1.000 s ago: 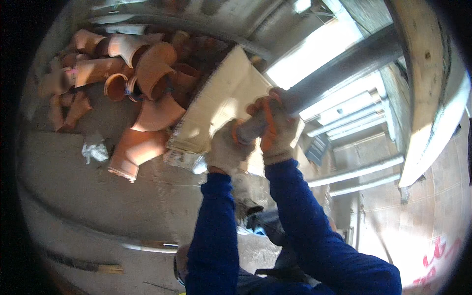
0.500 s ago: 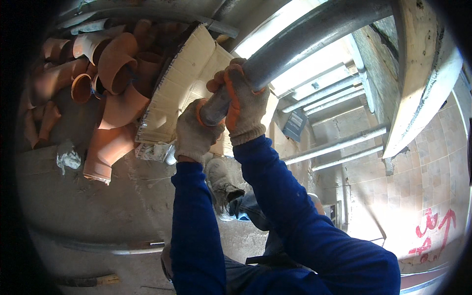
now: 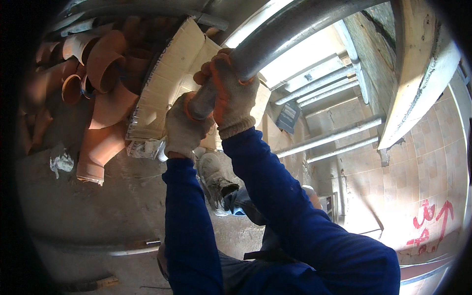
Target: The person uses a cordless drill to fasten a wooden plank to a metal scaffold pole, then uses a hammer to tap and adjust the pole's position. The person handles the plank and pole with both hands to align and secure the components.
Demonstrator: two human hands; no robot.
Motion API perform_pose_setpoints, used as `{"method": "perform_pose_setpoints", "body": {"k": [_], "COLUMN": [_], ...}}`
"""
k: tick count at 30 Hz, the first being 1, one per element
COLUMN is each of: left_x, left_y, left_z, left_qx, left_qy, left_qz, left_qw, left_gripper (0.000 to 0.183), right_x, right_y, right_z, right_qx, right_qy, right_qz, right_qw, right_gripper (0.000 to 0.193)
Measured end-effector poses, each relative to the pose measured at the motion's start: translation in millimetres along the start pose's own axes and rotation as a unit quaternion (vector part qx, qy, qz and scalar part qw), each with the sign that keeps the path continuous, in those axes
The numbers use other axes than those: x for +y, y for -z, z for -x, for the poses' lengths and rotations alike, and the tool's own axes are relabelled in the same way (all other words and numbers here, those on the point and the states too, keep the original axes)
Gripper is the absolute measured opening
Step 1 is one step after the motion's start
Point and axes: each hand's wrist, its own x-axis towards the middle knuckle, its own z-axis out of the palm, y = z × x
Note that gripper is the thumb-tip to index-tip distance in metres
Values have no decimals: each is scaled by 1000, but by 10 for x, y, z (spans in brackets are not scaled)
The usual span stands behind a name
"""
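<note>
A thick grey metal pipe (image 3: 290,37) slants from the upper right down to its near end between my hands. My right hand (image 3: 235,96), in a whitish knit glove with orange rubber on it, is closed round the pipe just above that end. My left hand (image 3: 184,130), gloved alike, is closed at the very end of the pipe, below and left of the right one. Part of the pipe's end is hidden by the left glove. Behind both hands stands an opened cardboard box (image 3: 164,83).
Orange plastic pipe elbows (image 3: 105,61) lie heaped at the left. Wooden planks (image 3: 413,73) rise at the upper right beside metal bars (image 3: 334,135). My shoe (image 3: 212,177) stands on the dusty floor. Another bar (image 3: 132,251) lies at lower left; red marks (image 3: 427,221) show on the tiles.
Both hands and the pipe's end sit slightly further left and higher in the picture. The surroundings have shifted left too, so the view itself has turned a little. The grip is unchanged.
</note>
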Motion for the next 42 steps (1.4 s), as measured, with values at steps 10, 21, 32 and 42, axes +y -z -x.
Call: {"method": "perform_pose_setpoints", "body": {"k": [10, 21, 32, 42], "left_x": [13, -21, 95, 122], "left_y": [-6, -29, -20, -9], "left_z": [-7, -10, 33, 47], "left_qx": [16, 41, 45, 19], "left_qy": [-19, -42, -17, 31], "left_qz": [11, -29, 9, 32], "left_qw": [1000, 998, 999, 999], "left_gripper": [41, 46, 45, 51], "right_x": [-14, -68, 66, 32], "right_y": [-27, -56, -12, 8], "right_z": [-1, -3, -22, -12], "right_qx": [18, 24, 11, 5], "right_qy": [-1, -13, 45, 35], "right_qz": [11, 20, 33, 55], "right_qw": [1000, 999, 998, 998], "right_gripper": [30, 28, 28, 26]}}
